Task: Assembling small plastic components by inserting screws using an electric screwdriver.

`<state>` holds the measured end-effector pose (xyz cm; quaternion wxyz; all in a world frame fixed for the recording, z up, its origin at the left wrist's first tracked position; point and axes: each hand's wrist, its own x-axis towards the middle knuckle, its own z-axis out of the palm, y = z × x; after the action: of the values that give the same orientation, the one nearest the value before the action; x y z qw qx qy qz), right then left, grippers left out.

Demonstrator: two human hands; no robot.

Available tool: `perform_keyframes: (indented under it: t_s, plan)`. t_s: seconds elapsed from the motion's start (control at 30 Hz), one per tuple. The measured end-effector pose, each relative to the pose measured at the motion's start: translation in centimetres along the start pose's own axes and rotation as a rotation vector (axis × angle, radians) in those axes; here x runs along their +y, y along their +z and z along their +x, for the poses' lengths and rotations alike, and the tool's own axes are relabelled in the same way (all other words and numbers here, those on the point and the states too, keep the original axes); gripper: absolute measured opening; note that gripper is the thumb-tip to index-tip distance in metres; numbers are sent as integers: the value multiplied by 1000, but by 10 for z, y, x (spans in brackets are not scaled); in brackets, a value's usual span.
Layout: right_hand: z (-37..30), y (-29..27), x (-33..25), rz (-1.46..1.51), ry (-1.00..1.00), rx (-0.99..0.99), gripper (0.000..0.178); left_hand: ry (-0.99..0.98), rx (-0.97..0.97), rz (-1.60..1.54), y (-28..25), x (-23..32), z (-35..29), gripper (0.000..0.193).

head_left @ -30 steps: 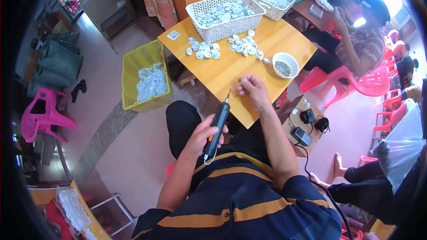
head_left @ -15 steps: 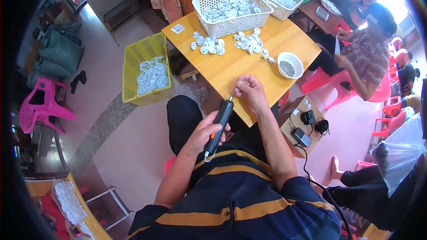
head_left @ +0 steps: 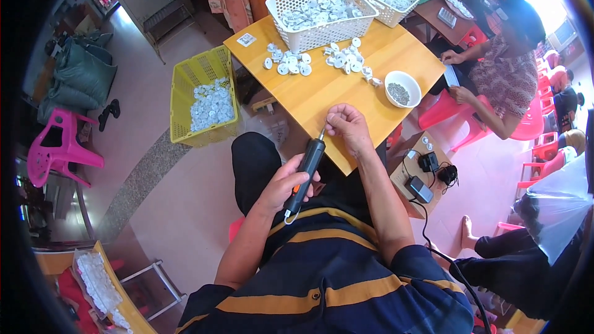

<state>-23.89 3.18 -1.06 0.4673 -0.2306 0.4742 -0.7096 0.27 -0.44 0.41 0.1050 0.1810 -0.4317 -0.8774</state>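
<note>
My left hand (head_left: 288, 187) is wrapped round a black electric screwdriver (head_left: 305, 170), its bit slanting up and away. At the tip of that bit, over the near edge of the wooden table (head_left: 291, 102), my right hand (head_left: 348, 127) has its fingers pinched together. Whatever lies in that pinch is too small to make out. Two loose groups of small round white parts, a left group (head_left: 288, 62) and a right group (head_left: 348, 60), lie farther back on the tabletop. A white bowl (head_left: 414, 80) of tiny grey metal pieces stands to the right.
A large white basket (head_left: 309, 38) of white parts stands at the table's back, a smaller one (head_left: 391, 15) beside it. On the floor at left is a yellow crate (head_left: 179, 105). Power adapters (head_left: 421, 190) and a cable sit on a box at right. A co-worker (head_left: 507, 80) sits beyond.
My hands and the screwdriver keep almost the same place. The co-worker at right has lowered the pale flat item in their hands. The view has shifted very slightly.
</note>
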Motion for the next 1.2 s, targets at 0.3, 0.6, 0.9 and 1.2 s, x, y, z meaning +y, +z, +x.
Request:
perform_keyframes:
  t_s: [0.3, 0.6, 0.9, 1.2]
  plan:
    - [-3, 0, 0, -52, 25, -33, 6, -24, 37, 28, 1, -2, 1, 54]
    - [-2, -1, 4, -110, 49, -28, 8, 60, 104, 231, 4, -13, 4, 55]
    - [-5, -4, -3, -68, 46, 8, 26, 113, 148, 331, 4, -11, 5, 57]
    - [8, -63, -35, -3, -66, 257, 28, 102, 145, 317, 7, -7, 4, 59]
